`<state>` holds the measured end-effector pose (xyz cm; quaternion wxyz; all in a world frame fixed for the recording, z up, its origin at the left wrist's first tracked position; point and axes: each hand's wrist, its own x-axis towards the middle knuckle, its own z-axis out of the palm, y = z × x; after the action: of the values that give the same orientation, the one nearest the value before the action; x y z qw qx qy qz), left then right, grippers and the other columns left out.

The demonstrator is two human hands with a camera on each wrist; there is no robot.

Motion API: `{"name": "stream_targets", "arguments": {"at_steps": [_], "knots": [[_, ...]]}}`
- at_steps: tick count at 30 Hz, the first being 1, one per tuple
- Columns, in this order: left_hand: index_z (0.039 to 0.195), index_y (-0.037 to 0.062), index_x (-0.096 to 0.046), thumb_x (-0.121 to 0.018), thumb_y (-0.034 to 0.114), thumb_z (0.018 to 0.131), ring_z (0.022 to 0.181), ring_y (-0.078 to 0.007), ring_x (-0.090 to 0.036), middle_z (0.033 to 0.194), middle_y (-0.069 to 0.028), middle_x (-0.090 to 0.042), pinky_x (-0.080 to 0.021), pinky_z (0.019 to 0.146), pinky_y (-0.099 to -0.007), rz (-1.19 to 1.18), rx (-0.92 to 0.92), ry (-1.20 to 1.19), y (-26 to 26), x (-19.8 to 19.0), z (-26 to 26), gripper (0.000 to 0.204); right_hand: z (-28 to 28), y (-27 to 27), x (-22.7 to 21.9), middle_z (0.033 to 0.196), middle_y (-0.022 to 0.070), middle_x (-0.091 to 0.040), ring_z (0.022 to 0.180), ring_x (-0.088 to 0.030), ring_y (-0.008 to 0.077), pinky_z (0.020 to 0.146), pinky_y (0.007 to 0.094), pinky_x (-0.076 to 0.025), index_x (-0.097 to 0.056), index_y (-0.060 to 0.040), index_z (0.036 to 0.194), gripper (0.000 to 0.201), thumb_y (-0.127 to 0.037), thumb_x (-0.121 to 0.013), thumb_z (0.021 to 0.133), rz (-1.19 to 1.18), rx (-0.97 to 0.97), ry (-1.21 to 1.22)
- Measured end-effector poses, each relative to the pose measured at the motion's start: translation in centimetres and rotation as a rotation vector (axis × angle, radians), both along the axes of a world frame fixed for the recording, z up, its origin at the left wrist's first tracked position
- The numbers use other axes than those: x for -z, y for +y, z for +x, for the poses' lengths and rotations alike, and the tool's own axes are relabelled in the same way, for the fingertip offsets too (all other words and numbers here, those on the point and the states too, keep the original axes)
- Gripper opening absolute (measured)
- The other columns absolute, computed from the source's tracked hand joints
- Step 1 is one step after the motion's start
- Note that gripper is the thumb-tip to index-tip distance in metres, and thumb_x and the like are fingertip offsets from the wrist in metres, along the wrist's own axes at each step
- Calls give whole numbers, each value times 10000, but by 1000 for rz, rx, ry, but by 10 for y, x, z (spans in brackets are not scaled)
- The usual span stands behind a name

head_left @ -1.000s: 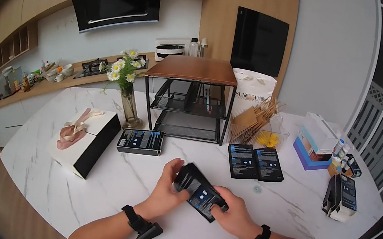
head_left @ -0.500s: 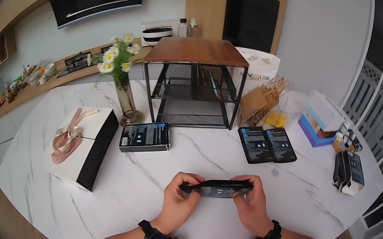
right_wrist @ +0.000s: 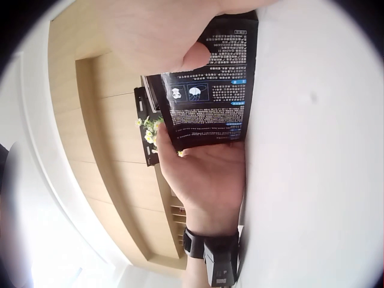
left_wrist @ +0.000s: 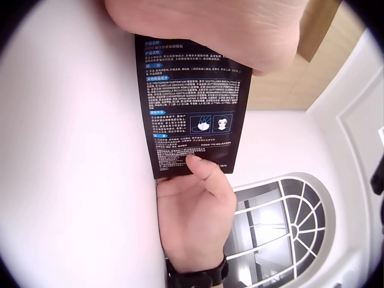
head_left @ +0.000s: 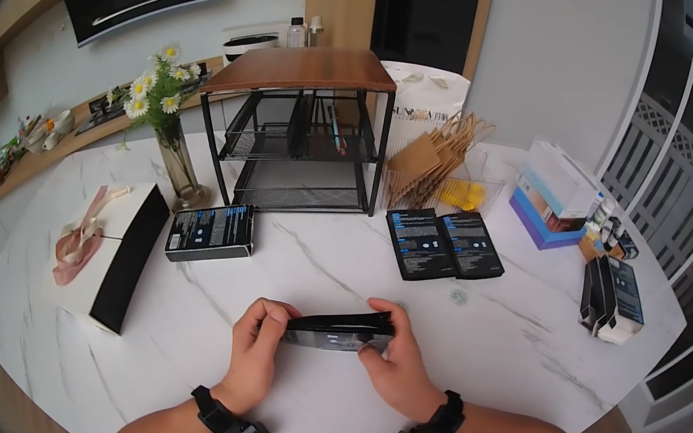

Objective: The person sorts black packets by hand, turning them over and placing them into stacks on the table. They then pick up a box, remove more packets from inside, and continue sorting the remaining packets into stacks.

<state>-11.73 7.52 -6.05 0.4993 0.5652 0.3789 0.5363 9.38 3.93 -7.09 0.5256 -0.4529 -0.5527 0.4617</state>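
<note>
Both hands hold a black packet stack (head_left: 337, 333) with blue and white print over the front of the table. The left hand (head_left: 255, 352) grips its left end, and the right hand (head_left: 402, 369) pinches its right end with the thumb on the printed face. In the left wrist view the printed face of the packet (left_wrist: 192, 102) shows upright, the right hand (left_wrist: 198, 216) at its lower end. The right wrist view shows the packet (right_wrist: 210, 102) between the left hand (right_wrist: 207, 180) and the right hand (right_wrist: 156, 36).
Two black packet stacks (head_left: 421, 245) lie side by side beyond the hands. A black box (head_left: 211, 233), a ribboned white box (head_left: 95, 254) and a vase (head_left: 180, 161) stand left. Behind is a wood-topped rack (head_left: 306, 70); an open box (head_left: 614, 300) and a tissue box (head_left: 551, 195) are right.
The packet stack has turned from slanting, face up, to nearly level and edge-on toward the head camera, both hands still on it. The head view has shifted.
</note>
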Motion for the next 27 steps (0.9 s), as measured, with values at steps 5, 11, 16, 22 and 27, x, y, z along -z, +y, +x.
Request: {"name": "stream_targets", "arguments": {"at_steps": [5,11,16,22,27], "knots": [[982,39,-618,-524,280,1081,877,-76,-453,942,26,-593,-385,845,-260,-4,-58,-25,0,-1,8,277,1,10,15,1199,114,-557,1127,-529,156,987,315,-447,-411,-15,1385,508,58,-581,912,167,26,-131],[947,54,-592,-496,277,1086,885,-76,-438,912,38,-552,-364,861,-249,-68,-80,-67,6,-3,19,280,6,12,13,1125,252,-634,1039,-646,353,915,414,-504,-420,37,1305,458,-49,-606,895,183,141,-117],[954,48,-585,-484,213,1064,876,-79,-419,884,44,-518,-357,831,-245,4,-34,-41,18,-2,34,223,28,19,-4,1127,163,-610,1031,-605,235,908,349,-494,-430,21,1304,422,-3,-591,915,150,71,-60],[986,32,-603,-467,242,1084,880,-79,-436,918,27,-565,-377,840,-256,-47,3,38,23,0,43,269,47,28,9,1215,99,-556,1090,-560,145,935,292,-479,-399,-8,1351,483,75,-578,910,87,-13,-75],[1049,15,-614,-445,317,1111,916,-93,-479,998,-19,-635,-404,889,-276,-36,63,75,22,2,39,352,47,24,8,1340,181,-551,1229,-577,280,1072,389,-438,-361,0,1414,591,35,-609,879,129,7,-70]]}}
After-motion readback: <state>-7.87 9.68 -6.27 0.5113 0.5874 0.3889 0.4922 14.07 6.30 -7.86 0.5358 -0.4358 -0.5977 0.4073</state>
